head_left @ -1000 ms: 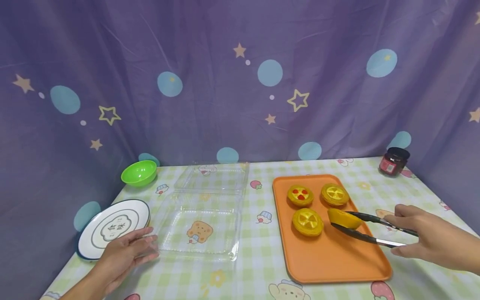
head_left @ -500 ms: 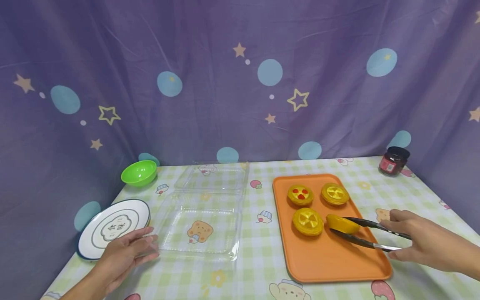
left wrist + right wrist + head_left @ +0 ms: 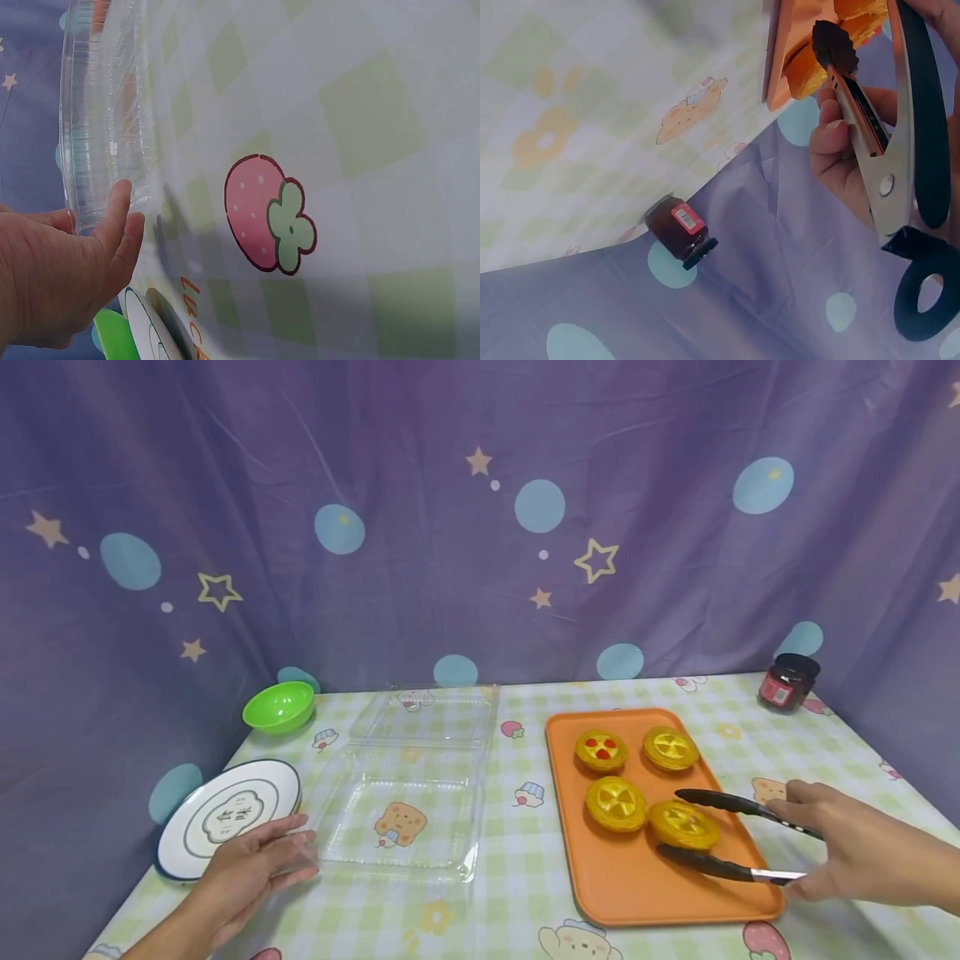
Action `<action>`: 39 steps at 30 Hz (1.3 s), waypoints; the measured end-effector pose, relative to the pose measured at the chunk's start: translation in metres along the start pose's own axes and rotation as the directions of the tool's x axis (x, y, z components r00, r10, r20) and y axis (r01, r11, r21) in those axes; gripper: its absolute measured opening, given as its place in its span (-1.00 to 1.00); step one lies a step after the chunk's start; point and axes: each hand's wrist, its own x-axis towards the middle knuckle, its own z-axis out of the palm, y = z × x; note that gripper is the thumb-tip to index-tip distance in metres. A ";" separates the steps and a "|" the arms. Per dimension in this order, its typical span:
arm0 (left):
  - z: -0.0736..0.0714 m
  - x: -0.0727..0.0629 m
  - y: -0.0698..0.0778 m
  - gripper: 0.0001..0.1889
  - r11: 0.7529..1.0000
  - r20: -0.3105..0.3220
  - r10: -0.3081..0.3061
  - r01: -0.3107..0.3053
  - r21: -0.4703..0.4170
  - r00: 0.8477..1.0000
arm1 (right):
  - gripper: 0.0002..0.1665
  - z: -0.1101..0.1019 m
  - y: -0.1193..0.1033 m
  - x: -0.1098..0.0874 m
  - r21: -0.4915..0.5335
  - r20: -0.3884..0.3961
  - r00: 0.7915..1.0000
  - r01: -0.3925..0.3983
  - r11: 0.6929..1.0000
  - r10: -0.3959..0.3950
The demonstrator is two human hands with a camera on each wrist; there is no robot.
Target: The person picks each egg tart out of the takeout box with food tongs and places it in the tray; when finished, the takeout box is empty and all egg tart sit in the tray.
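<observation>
My right hand (image 3: 862, 843) grips a pair of kitchen tongs (image 3: 712, 865) with black tips. The tong tips are spread on either side of a yellow egg tart (image 3: 684, 827), which lies face up on the orange tray (image 3: 660, 897). Three more tarts are on that tray, one of them a tart with red pieces on top (image 3: 601, 751). At the left, my left hand (image 3: 251, 864) pinches the near left edge of a clear plastic hinged container (image 3: 471, 864), thumb on one side of the rim and fingers on the other. The container's lid lies folded back.
Beside my left hand is a white plate (image 3: 187, 831) with a dark blue rim. A green bowl (image 3: 279, 708) stands behind it. At the back right sits a dark jar (image 3: 787, 683) with a black lid. A purple curtain (image 3: 420, 568) closes off the back.
The tart gripped on its side in the tongs has come down flat on the tray, and the tong tips have spread away from it. My left hand and the container stay put.
</observation>
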 end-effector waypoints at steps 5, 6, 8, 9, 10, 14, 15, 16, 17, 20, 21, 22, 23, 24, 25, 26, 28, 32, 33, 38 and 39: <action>0.000 0.001 0.001 -0.40 1.000 -0.001 -0.007 0.007 -0.005 1.000 | 0.05 -0.001 0.000 -0.008 -0.014 -0.013 0.999 0.040 0.999 -0.040; 0.000 0.001 0.001 -0.40 1.000 -0.002 -0.008 0.008 -0.006 1.000 | 0.06 -0.001 0.001 -0.009 -0.005 0.003 0.999 0.033 0.999 -0.033; 0.001 0.001 0.001 -0.40 1.000 0.001 -0.003 0.003 -0.003 1.000 | 0.07 -0.002 0.002 -0.012 0.017 0.031 0.999 0.017 1.000 -0.017; 0.001 0.001 0.001 -0.41 1.000 0.003 -0.001 0.001 -0.002 1.000 | 0.07 -0.002 0.002 -0.013 0.026 0.048 0.999 0.002 1.000 -0.004; 0.001 0.000 0.001 -0.41 1.000 0.004 0.002 -0.002 -0.002 1.000 | 0.09 -0.002 0.002 -0.013 0.042 0.065 0.998 -0.010 0.999 0.008; 0.000 0.000 0.000 -0.41 1.000 0.007 0.009 -0.009 -0.003 1.000 | 0.10 -0.003 0.005 -0.015 0.099 0.089 0.996 -0.024 0.995 0.015; 0.000 0.000 0.000 -0.41 1.000 0.007 0.009 -0.009 -0.002 1.000 | 0.12 -0.003 0.005 -0.015 0.106 0.084 0.996 -0.020 0.994 0.011; 0.000 0.000 0.000 -0.41 1.000 0.007 0.008 -0.008 -0.002 1.000 | 0.13 -0.003 0.006 -0.015 0.128 0.078 0.997 -0.016 0.992 0.006; 0.000 0.001 0.000 -0.41 1.000 0.006 0.006 -0.006 -0.002 1.000 | 0.13 -0.003 0.006 -0.015 0.137 0.070 0.998 -0.010 0.990 0.000; 0.000 0.001 0.000 -0.41 1.000 0.006 0.002 -0.002 -0.001 1.000 | 0.16 -0.004 0.007 -0.015 0.154 0.027 0.999 0.019 0.988 -0.023; 0.000 0.001 0.000 -0.41 1.000 0.007 0.001 -0.001 -0.001 1.000 | 0.17 -0.005 0.007 -0.014 0.161 0.011 0.999 0.035 0.986 -0.037; 0.000 0.001 0.000 -0.41 1.000 0.007 0.001 -0.001 -0.002 1.000 | 0.17 -0.005 0.006 -0.013 0.158 -0.009 0.998 0.056 0.986 -0.055; 0.000 0.001 0.000 -0.41 1.000 0.006 0.001 -0.001 -0.002 1.000 | 0.17 -0.006 0.006 -0.012 0.141 -0.032 0.997 0.072 0.987 -0.068; 0.000 0.001 0.000 -0.41 1.000 0.006 0.003 -0.003 -0.001 1.000 | 0.16 -0.006 0.005 -0.011 0.138 -0.070 0.994 0.098 0.986 -0.089; 0.000 0.001 0.000 -0.42 1.000 0.005 0.003 -0.003 -0.002 1.000 | 0.15 -0.007 0.005 -0.011 0.132 -0.107 0.989 0.120 0.984 -0.106; 0.000 0.000 0.000 -0.41 1.000 0.005 0.004 -0.004 -0.003 1.000 | 0.13 -0.007 0.004 -0.009 0.124 -0.143 0.983 0.132 0.983 -0.114; 0.000 0.000 0.000 -0.41 1.000 0.003 0.004 -0.004 -0.003 1.000 | 0.07 -0.008 0.002 -0.008 0.101 -0.221 0.968 0.145 0.984 -0.120; 0.000 0.000 0.000 -0.41 1.000 -0.002 0.002 -0.002 -0.010 1.000 | 0.02 -0.009 -0.001 -0.004 0.112 -0.308 0.949 0.106 0.988 -0.067; 0.000 0.001 0.000 -0.41 1.000 -0.003 0.001 -0.001 -0.010 1.000 | 0.03 -0.009 -0.001 -0.003 0.116 -0.316 0.948 0.089 0.989 -0.048; 0.000 0.001 -0.001 -0.41 1.000 -0.001 0.002 -0.002 -0.016 1.000 | 0.08 -0.007 0.005 0.001 0.155 -0.290 0.953 -0.040 0.987 0.084; 0.000 0.001 -0.001 -0.41 1.000 -0.001 0.004 -0.004 -0.015 1.000 | 0.10 -0.007 0.007 0.002 0.164 -0.276 0.954 -0.069 0.984 0.113</action>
